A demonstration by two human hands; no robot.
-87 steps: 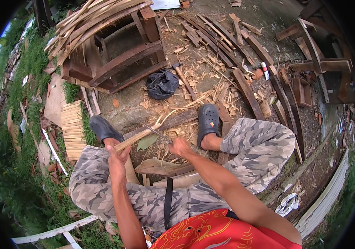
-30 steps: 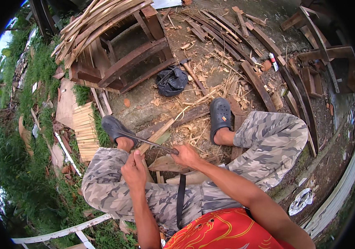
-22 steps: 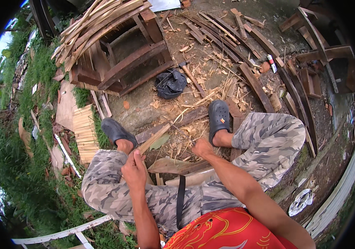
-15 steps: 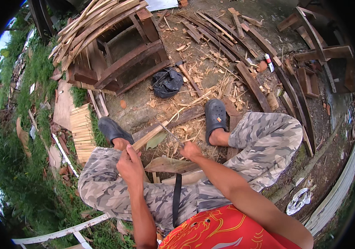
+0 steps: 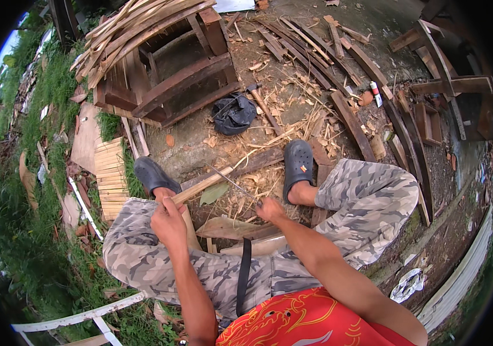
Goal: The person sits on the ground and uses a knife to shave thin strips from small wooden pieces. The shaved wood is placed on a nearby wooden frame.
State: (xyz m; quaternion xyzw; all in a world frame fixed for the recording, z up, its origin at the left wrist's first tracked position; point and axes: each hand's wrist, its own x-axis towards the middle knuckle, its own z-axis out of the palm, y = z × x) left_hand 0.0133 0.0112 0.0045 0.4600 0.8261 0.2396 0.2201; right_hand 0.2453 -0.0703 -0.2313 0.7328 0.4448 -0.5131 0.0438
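Black bag (image 5: 233, 114), contents hidden, lies beyond the left hand (image 5: 169, 224) pinching a wooden strip (image 5: 203, 185); the right hand (image 5: 270, 210) clasps a knife (image 5: 237, 186).

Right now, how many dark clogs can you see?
2: the left clog, beyond the left hand; the right clog, beyond the right hand. Both are worn.

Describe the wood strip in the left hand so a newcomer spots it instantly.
From the big brown wooden frame at the upper left, move down to the two dark clogs. Between them, a pale wood strip slants up and right from the left hand. Unlike the darker plank behind it, it is held, and a thin blade crosses it near its far end.
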